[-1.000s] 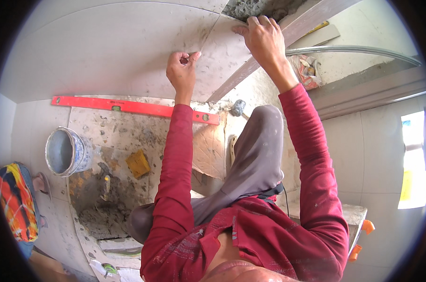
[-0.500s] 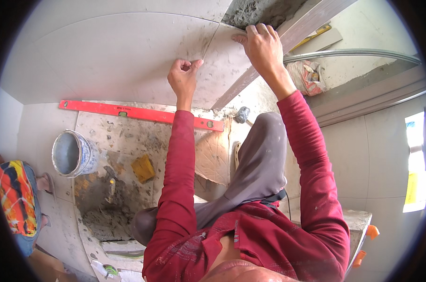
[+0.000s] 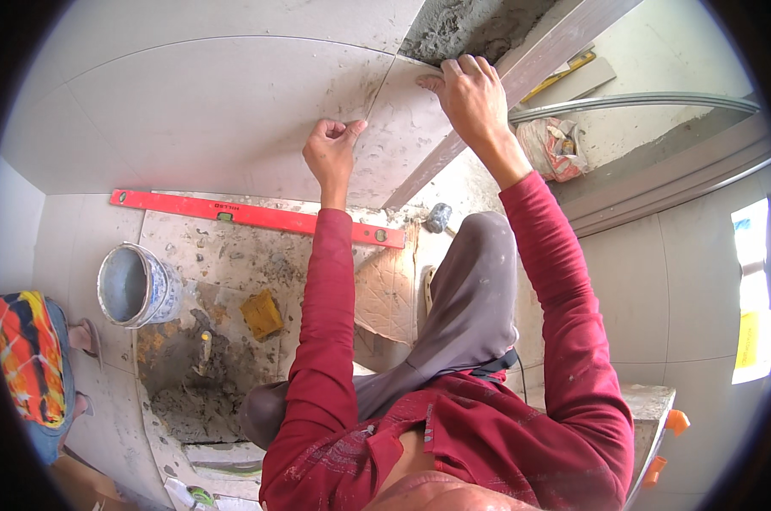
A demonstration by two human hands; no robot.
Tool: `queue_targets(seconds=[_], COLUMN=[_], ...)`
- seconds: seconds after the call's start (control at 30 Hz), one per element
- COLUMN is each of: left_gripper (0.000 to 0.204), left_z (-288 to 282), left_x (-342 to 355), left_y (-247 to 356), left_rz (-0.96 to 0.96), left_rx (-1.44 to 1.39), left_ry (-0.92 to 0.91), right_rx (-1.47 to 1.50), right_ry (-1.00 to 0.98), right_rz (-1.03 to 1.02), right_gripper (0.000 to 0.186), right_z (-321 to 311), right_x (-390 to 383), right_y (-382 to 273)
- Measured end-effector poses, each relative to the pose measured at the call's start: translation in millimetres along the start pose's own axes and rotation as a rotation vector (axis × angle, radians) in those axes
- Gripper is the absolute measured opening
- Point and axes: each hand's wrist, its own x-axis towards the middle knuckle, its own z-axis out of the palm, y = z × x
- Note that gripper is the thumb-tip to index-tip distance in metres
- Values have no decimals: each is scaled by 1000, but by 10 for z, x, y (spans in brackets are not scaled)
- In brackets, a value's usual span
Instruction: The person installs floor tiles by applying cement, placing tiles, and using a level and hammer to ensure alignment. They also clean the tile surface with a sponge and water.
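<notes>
My right hand (image 3: pixel 475 100) is hooked over the top edge of a pale wall tile (image 3: pixel 406 115), its thumb pressed against the tile's face. Above that edge lies rough grey mortar (image 3: pixel 466 30) in a gap of the wall. My left hand (image 3: pixel 330 157) is at the upright joint between this tile and the large tile (image 3: pixel 232 111) to its left. Its fingers are curled and the thumb tip lies near the joint; whether anything small is pinched there is hidden. Below the left hand, a red spirit level (image 3: pixel 262 217) lies along the foot of the wall.
A bucket (image 3: pixel 130 285), a yellow sponge (image 3: pixel 261 315) and a trowel (image 3: pixel 205 353) in wet mortar are on the left. A mallet (image 3: pixel 438 217) lies by my knee. A door frame post (image 3: pixel 538 64) rises on the right. Another person (image 3: pixel 32 358) is at the far left.
The whole view has shifted slightly, so the wall and floor sit a little lower. Both hands keep nearly the same places on the tiles.
</notes>
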Motion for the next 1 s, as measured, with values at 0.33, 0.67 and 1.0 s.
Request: queue_targets(seconds=[0.33, 0.67, 1.0], left_gripper=[41, 45, 49], left_z=[8, -19, 22], left_x=[6, -4, -28], left_y=[18, 75, 72], left_rz=[-79, -33, -16], left_rx=[-31, -2, 58], left_ry=[-1, -30, 27], right_rx=[16, 111, 226], right_ry=[17, 74, 174], right_rz=[-8, 100, 215], right_gripper=[36, 45, 49], right_z=[-16, 38, 271], right_x=[-13, -43, -27], right_y=[3, -218, -350])
